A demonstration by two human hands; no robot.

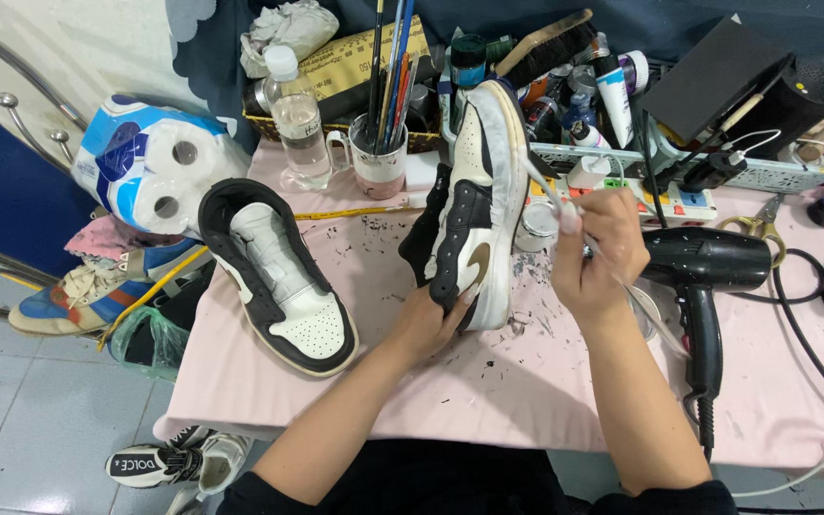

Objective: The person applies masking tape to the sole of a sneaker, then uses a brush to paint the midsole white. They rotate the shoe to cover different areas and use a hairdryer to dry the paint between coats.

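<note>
My left hand [428, 319] grips a black-and-white high-top sneaker [474, 205] from below, holding it on its side with the white sole facing right. My right hand [598, 253] holds a thin brush [541, 183] whose tip touches the sole's edge near the toe. A second matching sneaker [274, 272] lies flat on the pink table cover [488, 381] to the left, its opening stuffed with white paper.
A black hair dryer [708, 277] lies right of my hand, its cord trailing off. Behind stand a mug of brushes [381, 143], a water bottle [299, 119], a small white paint jar [536, 224], trays of paint tubes, a power strip and scissors [760, 219]. Toilet rolls [150, 162] and other shoes sit left.
</note>
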